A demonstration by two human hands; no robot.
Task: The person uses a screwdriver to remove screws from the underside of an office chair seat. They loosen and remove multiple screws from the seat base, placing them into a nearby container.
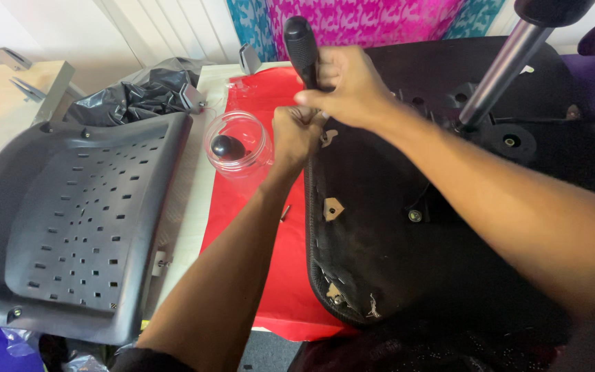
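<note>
An upturned black office chair seat (380, 227) lies on a red sheet (256, 248), its silver gas cylinder (500, 72) pointing up to the right. My right hand (349, 86) grips the black handle of a tool (302, 48) held upright at the seat's far left edge. My left hand (296, 134) is closed in a fist just below it, pressed against the seat's rim near the tool's lower end. The tool's tip is hidden behind my hands.
A grey perforated plastic chair back (77, 220) lies at the left. A clear round bowl (239, 145) with a black knob inside stands on the red sheet beside my left hand. A crumpled black plastic bag (132, 93) lies behind. A small screw (285, 212) rests on the sheet.
</note>
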